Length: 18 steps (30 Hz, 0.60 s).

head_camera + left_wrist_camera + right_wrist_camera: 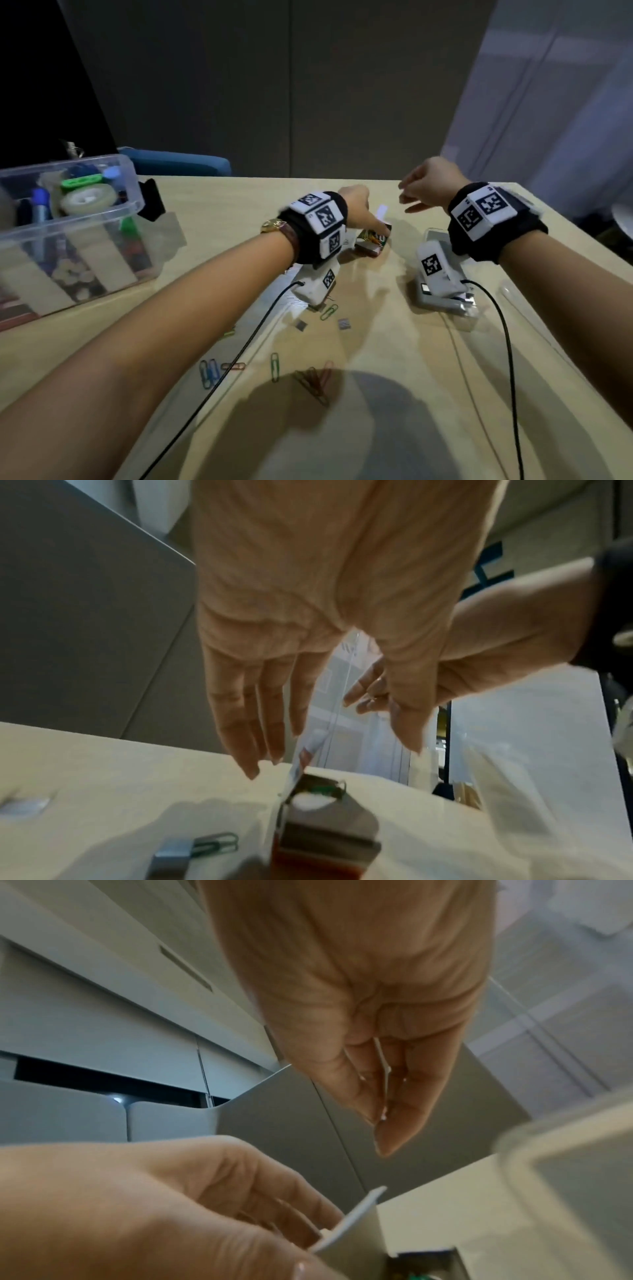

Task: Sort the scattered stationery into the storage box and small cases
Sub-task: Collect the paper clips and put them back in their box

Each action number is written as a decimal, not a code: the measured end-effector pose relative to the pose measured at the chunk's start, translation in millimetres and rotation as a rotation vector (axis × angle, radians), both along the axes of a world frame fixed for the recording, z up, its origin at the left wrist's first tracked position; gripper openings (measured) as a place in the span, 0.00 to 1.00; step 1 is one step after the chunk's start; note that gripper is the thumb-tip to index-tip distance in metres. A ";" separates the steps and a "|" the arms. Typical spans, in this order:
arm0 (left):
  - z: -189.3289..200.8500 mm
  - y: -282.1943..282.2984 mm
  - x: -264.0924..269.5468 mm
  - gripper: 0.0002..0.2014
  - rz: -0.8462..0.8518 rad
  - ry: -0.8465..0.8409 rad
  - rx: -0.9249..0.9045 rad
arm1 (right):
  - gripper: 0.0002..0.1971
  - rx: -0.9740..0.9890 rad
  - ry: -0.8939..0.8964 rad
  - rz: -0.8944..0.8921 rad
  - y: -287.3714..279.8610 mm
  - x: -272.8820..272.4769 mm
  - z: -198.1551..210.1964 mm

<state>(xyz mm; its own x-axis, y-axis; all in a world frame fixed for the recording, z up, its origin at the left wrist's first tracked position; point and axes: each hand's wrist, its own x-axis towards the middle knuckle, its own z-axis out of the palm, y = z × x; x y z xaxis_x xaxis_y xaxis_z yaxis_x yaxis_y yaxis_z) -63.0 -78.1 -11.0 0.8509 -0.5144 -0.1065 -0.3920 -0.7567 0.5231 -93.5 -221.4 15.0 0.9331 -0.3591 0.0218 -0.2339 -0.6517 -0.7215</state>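
Filling: you're mid-way thru loading paper clips into the small clip box point(372, 242), centre of the counter point(394, 349).
L hand: left hand point(356, 205) sits over the box, fingers point(255, 723) straight & spread in the left wrist view, holding nothing; fingertips just by the box's raised flap point(349, 1221). Contact w/ flap: can't tell for sure.
R hand: right hand point(428, 186) hovers just beside, above & right of the box; fingers together in a pinch on a thin pale clip point(383, 1069).
Box: open, a green clip visible inside; red/brown sides.
Done so far: storage box point(20, 229) at left already holds tape rolls, markers & other bits.
Left to do: loose paper clips point(274, 368) lie scattered on the counter near you, green, blue, pink, brown; a green one point(329, 311) lies closer to the box; two small grey squares point(344, 323) too, prob. staple strips, too blurry to confirm.
Clear case: transparent case point(442, 301) under your R wrist, contents unclear.
Est.: bulky items sorted; small stuff mostly pending.
Next: I'd guess drop the pinched clip in the box, then collect the rest.
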 end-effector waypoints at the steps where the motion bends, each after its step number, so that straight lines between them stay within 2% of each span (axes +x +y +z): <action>1: -4.6 -6.9 -0.3 0.35 -0.012 -0.003 0.048 | 0.07 -0.034 0.021 -0.007 -3.4 -3.0 -4.2; 3: -12.3 -14.9 0.7 0.31 -0.023 -0.003 0.094 | 0.10 -0.091 0.037 -0.002 -7.5 -10.1 -9.6; 5: -15.7 -16.4 3.1 0.17 -0.001 -0.024 0.104 | 0.09 -0.155 0.057 0.047 -6.1 -17.8 -11.9; 6: -16.9 -15.8 4.9 0.14 0.016 -0.042 0.110 | 0.09 -0.199 0.076 0.088 -3.2 -21.7 -12.5; 8: -17.8 -11.1 10.7 0.15 0.052 -0.054 0.117 | 0.08 -0.295 0.100 0.173 4.5 -27.8 -13.9; 10: -18.1 -2.9 18.0 0.08 0.085 -0.002 0.103 | 0.08 -0.358 0.065 0.212 11.1 -30.4 -14.2; 12: -23.5 4.1 26.3 0.08 0.122 0.123 0.040 | 0.08 -0.357 0.025 0.202 13.9 -28.9 -13.8; 15: -24.0 11.7 24.0 0.05 0.144 0.296 -0.075 | 0.11 -0.346 0.063 0.210 16.8 -28.6 -15.7; 18: -18.9 17.8 19.9 0.11 0.110 0.339 -0.104 | 0.17 -0.394 0.093 0.217 19.2 -30.9 -19.8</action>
